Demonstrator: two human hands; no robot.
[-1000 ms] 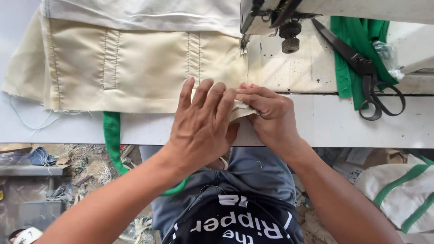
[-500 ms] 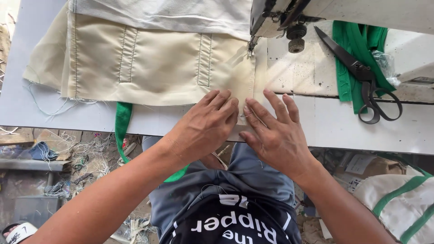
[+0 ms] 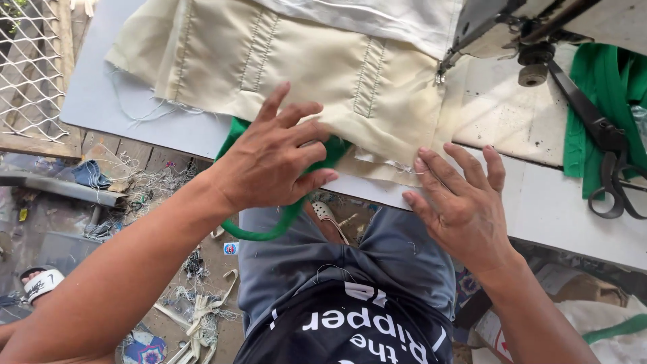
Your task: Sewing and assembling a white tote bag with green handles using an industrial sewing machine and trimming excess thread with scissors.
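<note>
Both hands at the near table edge, working cream fabric and green strap.

Left hand [image 3: 273, 158]: fingers curled together, clamped on the green strap [image 3: 286, 219] where it runs under the cream fabric panel [image 3: 303, 74]; the strap loops down off the table [image 3: 135, 108], apparently drawn taut. Right hand [image 3: 465, 205]: fingers spread apart and flat, pinning the panel's frayed hem, probably to stop it shifting. Panel's far end lies under the sewing machine [image 3: 502, 27]. Black scissors [image 3: 600, 141] well apart, at right.
</note>
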